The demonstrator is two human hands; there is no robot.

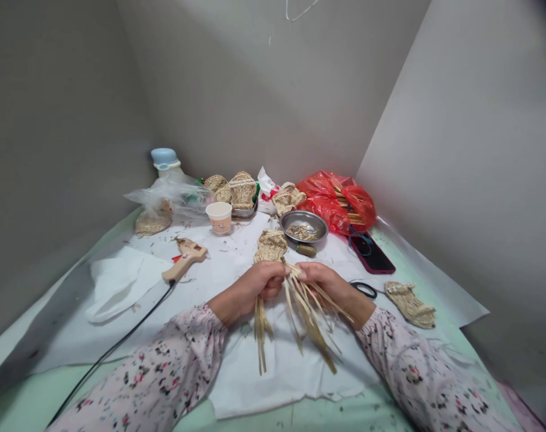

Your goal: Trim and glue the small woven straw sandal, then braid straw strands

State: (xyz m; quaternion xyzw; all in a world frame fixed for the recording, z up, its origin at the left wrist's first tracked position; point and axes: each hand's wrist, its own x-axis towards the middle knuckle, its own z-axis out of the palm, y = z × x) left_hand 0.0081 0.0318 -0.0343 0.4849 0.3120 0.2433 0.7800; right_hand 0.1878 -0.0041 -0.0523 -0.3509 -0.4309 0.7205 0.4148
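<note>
Between my hands is a small woven straw piece (272, 245), its braided end pointing away from me and its loose straw strands (311, 324) fanning down toward me. My left hand (264, 283) is closed around the piece at its near end, with some strands hanging below the fist. Thumb and fingers of my right hand (320, 281) pinch strands just right of the left thumb. Under the wrists lies white paper. A steel bowl (303, 227) with straw clippings stands just beyond the right hand, and a short dark-handled tool (306, 249) lies before it.
At left lie a glue gun (185, 259) and its black cord. A paper cup (219, 218), plastic bag (174, 192), woven pieces (243, 191) and red bag of straw (331, 201) stand at the back. A phone (375, 253), scissors (363, 290) and another woven piece (410, 305) lie right.
</note>
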